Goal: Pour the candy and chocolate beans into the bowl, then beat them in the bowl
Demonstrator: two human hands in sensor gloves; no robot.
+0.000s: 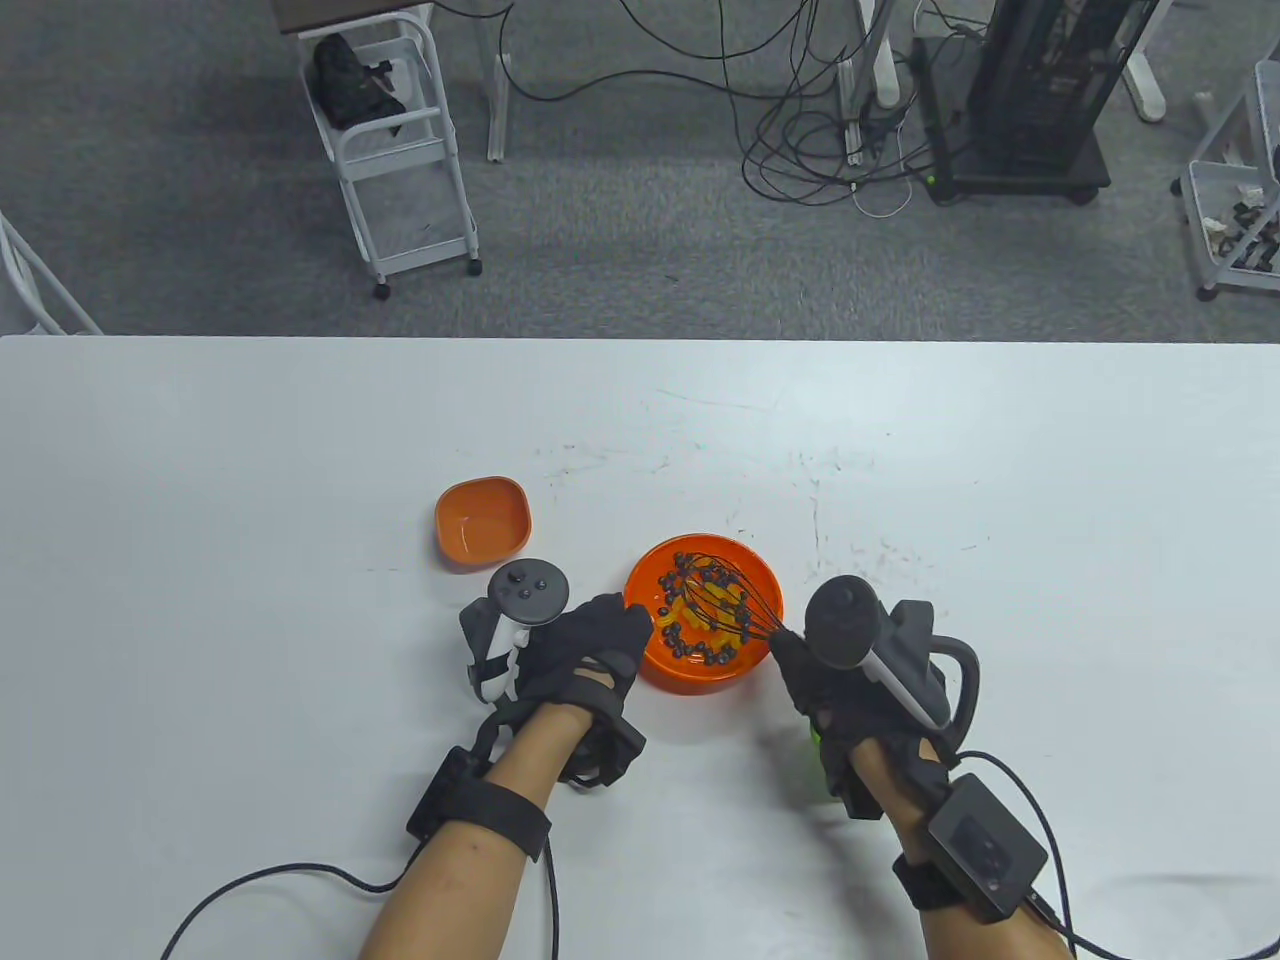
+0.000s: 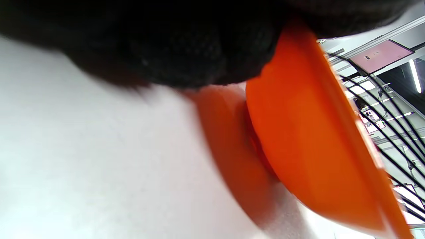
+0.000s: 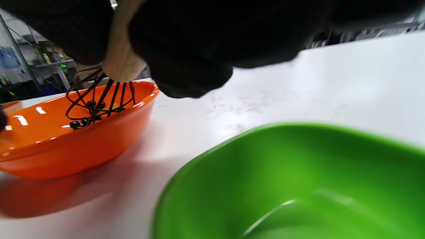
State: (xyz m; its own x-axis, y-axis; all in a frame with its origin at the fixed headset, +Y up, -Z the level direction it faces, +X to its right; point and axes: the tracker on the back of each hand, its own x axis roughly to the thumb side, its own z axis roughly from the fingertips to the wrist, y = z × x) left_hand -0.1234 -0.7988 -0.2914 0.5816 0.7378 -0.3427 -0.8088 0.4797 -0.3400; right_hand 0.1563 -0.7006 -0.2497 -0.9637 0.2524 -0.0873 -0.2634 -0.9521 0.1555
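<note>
A round orange bowl (image 1: 700,680) stands on the white table (image 1: 300,450) and holds dark chocolate beans (image 1: 690,575) mixed with yellow candy (image 1: 700,615). My left hand (image 1: 625,625) holds the bowl's left rim; in the left wrist view the glove (image 2: 166,43) covers the top of the bowl (image 2: 308,139). My right hand (image 1: 795,655) grips the pale handle (image 3: 121,63) of a black wire whisk (image 1: 725,600). Its wires (image 3: 96,99) dip among the beans (image 3: 74,124) in the bowl (image 3: 66,149).
An empty small orange dish (image 1: 483,520) sits behind and left of the bowl. A green dish (image 3: 282,182) lies under my right hand, right of the bowl, and is nearly hidden in the table view. The table's far edge borders a floor with carts and cables.
</note>
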